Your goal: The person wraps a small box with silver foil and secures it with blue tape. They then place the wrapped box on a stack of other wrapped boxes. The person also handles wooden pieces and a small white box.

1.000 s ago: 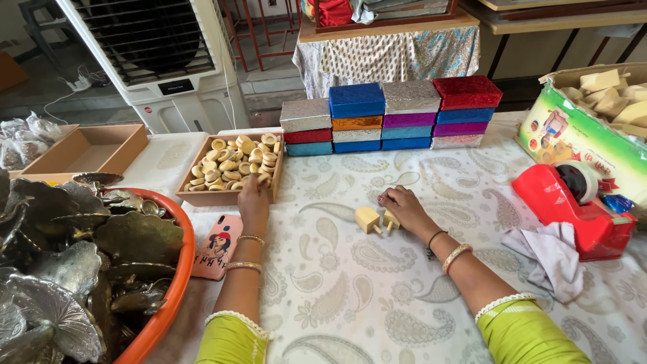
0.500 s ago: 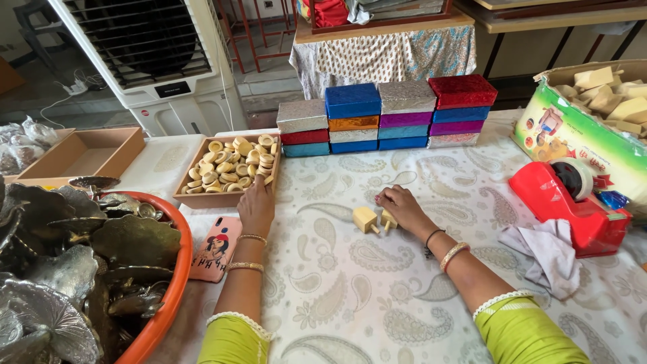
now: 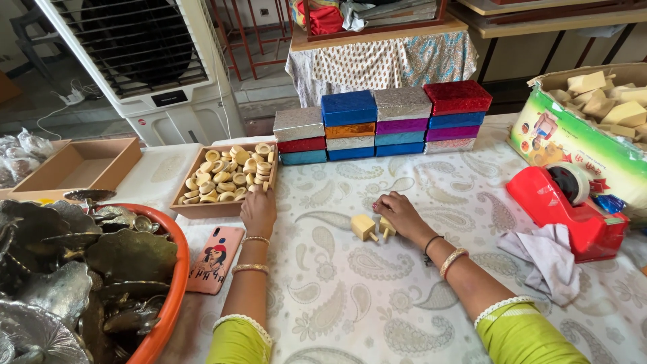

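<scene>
My left hand (image 3: 259,210) rests on the near right corner of a shallow cardboard tray (image 3: 202,208) filled with several small round wooden pieces (image 3: 229,172); its fingers are curled against the tray edge. My right hand (image 3: 399,212) lies on the patterned tablecloth and touches a small wooden block with a peg (image 3: 386,227). A second pegged wooden block (image 3: 364,227) sits just left of it, apart from the hand.
Stacked glittery coloured boxes (image 3: 384,121) stand behind. An empty cardboard tray (image 3: 81,165) is far left, an orange tub (image 3: 172,296) of metal leaf-shaped pieces near left, a phone (image 3: 214,259), a red tape dispenser (image 3: 573,202), a cloth (image 3: 546,259) and a carton of wooden blocks (image 3: 593,128) right.
My left hand has stayed at the tray's corner. My right hand has stayed at the wooden blocks; only the view shifted a little.
</scene>
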